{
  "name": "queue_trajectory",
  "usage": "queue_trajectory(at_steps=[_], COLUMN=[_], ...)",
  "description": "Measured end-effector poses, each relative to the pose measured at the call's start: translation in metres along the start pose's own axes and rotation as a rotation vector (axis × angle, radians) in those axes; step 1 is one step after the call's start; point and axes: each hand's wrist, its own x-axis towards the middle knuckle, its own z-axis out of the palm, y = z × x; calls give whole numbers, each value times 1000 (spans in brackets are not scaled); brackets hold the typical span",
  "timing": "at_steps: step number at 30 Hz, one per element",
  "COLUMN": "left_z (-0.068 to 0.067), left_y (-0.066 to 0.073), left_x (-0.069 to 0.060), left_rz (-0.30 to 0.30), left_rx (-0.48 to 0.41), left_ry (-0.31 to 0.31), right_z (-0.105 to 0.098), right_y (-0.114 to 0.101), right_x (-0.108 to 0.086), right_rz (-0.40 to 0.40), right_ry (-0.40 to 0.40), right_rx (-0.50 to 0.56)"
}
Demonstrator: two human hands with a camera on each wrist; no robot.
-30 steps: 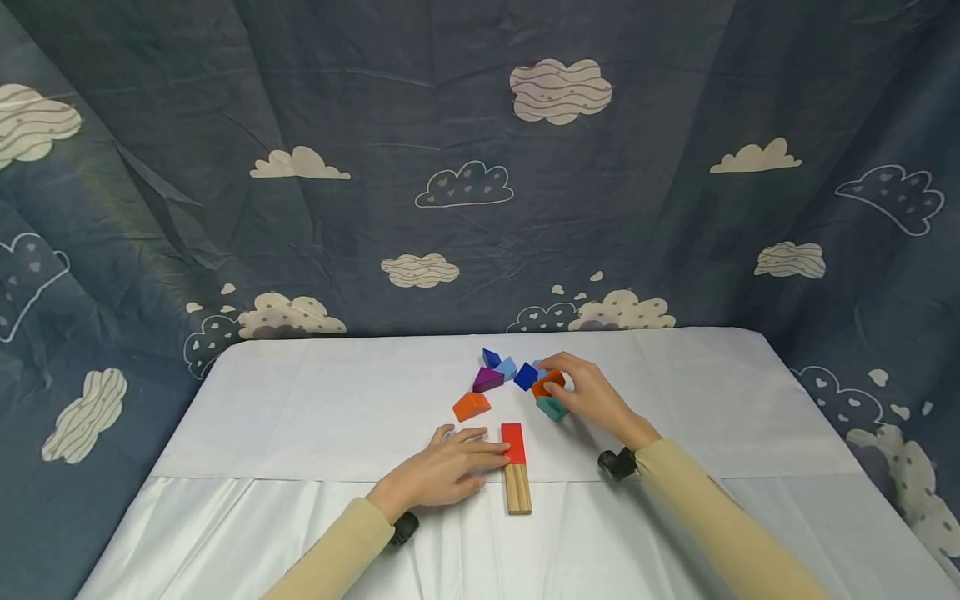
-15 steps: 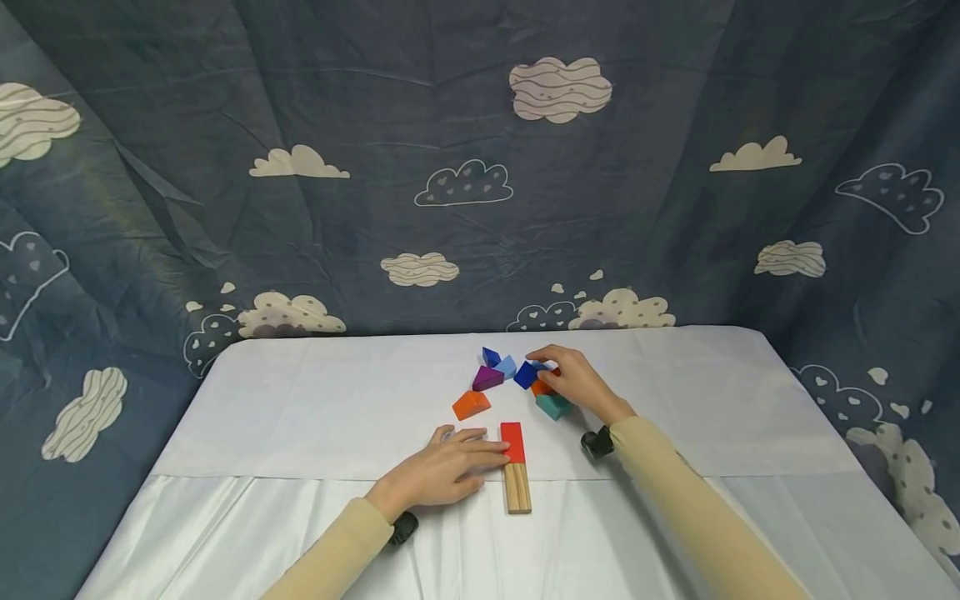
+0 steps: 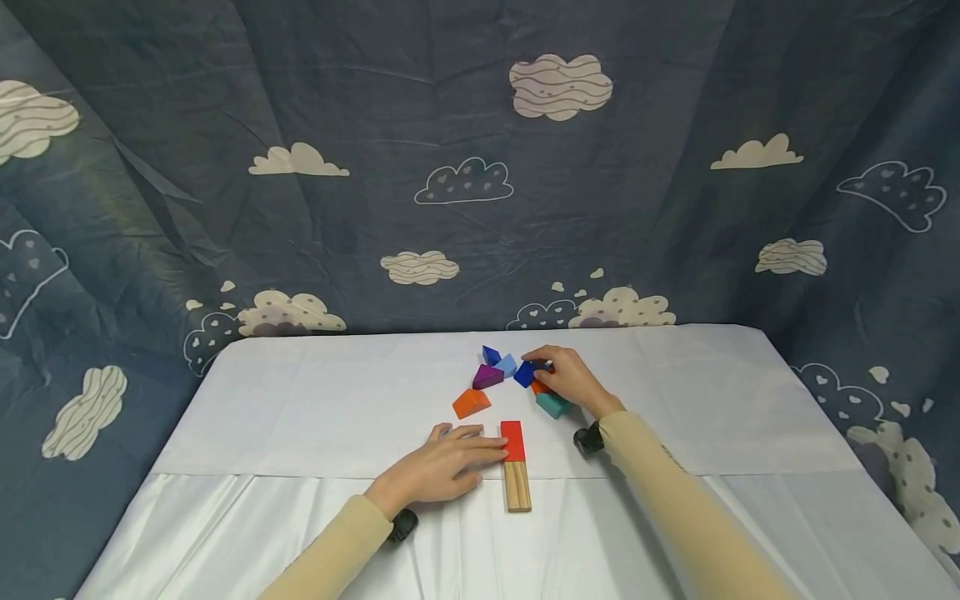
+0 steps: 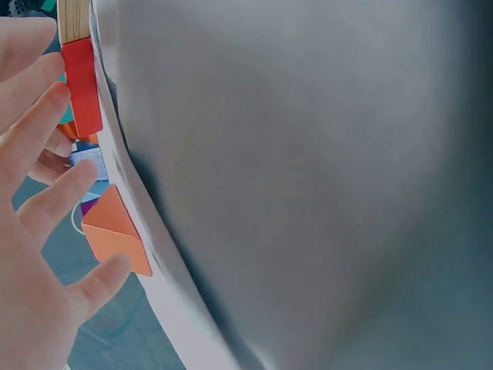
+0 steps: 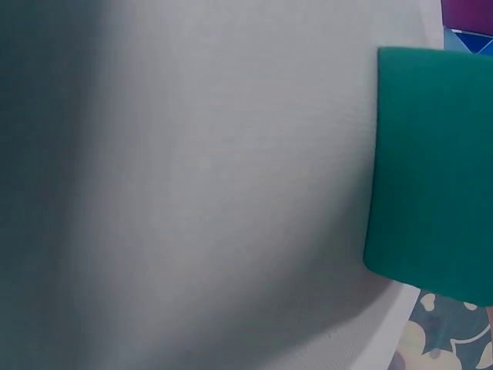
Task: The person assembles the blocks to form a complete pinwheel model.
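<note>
Behind the white-draped counter, saw a dark cloud-print curtain. Rested the left hand, with straight, released fingers, against the red block, lying end to end with a wooden block. Bent the fingers of the right hand beside a dark blue block, near a teal block; could not tell whether grasping anything. Saw an orange block farther left.

Scattered blocks on table, behind end-to-end block row; curtain behind table.

Curtained tabletop setup, dark cloud-print backdrop, white-draped table
</note>
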Motion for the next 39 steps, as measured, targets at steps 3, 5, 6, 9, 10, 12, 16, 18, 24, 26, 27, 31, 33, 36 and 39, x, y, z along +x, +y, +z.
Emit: queue_trajectory(at_steps=[3, 5, 6, 9, 10, 12, 16, 18, 24, 26, 27, 31, 33, 36, 39], left_z=[0, 1, 1, 1, 2, 2, 1, 2, 2, 2, 2, 2, 2, 2, 1], left_y=[0, 0, 0, -1, -1, -1, -1, -1, -1, -1, -1, 0, 0, 0, -1], left_x=[0, 0, 0, 1, 1, 1, 1, 0, 0, 0, 1, 1, 1, 1, 1], left_rz=[-4, -7, -7, -14, -16, -17, -13, -11, -8, -9, -10, -16, -18, -20, -19], left_rx=[-6, -7, -7, -6, -6, -5, -2, 3, 11, 8, 6, 5, 5, 9, 10], left_ry=[-3, -3, -1, -7, -9, -12, -9, -6, -3, -6, -7, -15, -17, -19, -20], right_z=[1, 2, 3, 4, 4, 4, 4, 3, 3, 3, 3, 3, 2, 1, -2], right_y=[0, 0, 0, 0, 0, 0, 0, 0, 0, 1, 2, 4, 4, 2, -2], right_x=[1, 1, 1, 2, 2, 2, 2, 2, 0, -1, -2, -2, -2, -4, -6], right_rz=[3, 4, 5, 3, 1, -2, 9, 20, 22, 20, 19, 12, 16, 20, 17], right_ry=[-2, -2, -2, -1, 0, 0, -5, -6, -31, -44, -48, -48, -47, -43, -31], right_rx=[-2, -2, -6, -13, -16, -22, -18, -10, 7, 12, 16, 23, 26, 38, 58])
